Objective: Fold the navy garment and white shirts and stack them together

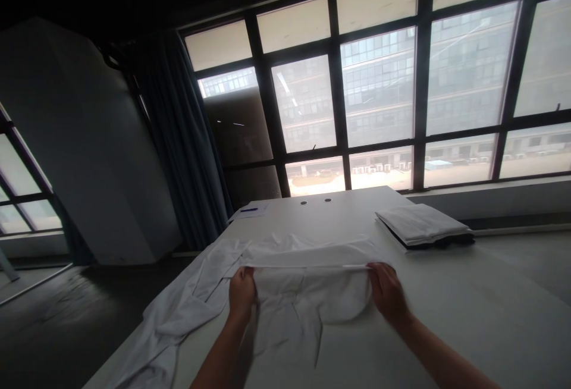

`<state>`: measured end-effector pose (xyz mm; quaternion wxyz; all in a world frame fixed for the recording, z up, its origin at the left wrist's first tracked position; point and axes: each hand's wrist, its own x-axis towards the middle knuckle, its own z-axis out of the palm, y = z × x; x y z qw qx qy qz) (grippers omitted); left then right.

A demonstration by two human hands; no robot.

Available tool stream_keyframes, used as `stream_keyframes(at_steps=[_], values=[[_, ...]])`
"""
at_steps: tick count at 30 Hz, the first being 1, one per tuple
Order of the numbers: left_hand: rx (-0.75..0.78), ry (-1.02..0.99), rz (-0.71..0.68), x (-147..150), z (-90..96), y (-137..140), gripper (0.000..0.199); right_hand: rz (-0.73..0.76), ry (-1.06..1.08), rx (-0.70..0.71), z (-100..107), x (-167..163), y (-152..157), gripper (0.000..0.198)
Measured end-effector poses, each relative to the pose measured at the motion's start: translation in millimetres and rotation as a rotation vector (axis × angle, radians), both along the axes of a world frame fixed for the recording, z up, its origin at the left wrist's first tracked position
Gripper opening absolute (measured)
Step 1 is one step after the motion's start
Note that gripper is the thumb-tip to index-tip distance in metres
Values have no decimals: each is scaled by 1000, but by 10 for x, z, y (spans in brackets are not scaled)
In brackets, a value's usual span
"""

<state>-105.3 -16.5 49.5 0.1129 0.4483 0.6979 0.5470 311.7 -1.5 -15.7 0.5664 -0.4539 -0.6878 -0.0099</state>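
A white garment (307,294), its exact kind unclear, is stretched between my two hands above the white table. My left hand (241,295) is closed on one end of a straight folded edge, and my right hand (389,291) grips the other end. Below that edge the cloth hangs down in loose creases. Behind it more white cloth lies on the tabletop. To the left, a long wrinkled stretch of white fabric (178,317) runs toward the near table edge; whether it joins the held piece I cannot tell.
On the right side of the white table (482,311) sits a folded stack of white and black cloth (423,223). A pen (248,209) rests on paper at the far left corner. Two round grommets are set near the far edge. A dark blue curtain (178,139) and large windows stand beyond.
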Motion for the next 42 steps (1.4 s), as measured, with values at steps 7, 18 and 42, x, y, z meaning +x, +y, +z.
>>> stream_keyframes(at_steps=[7, 18, 42], values=[[-9, 0, 130, -141, -33, 37, 31, -91, 121, -62, 56, 174, 29, 23], [34, 981, -585, 1040, -92, -475, 69, 517, -498, 299, 272, -771, -830, 21], [-204, 931, -676, 859, -575, -304, 68, 547, -39, -809, 958, 337, -207, 28]])
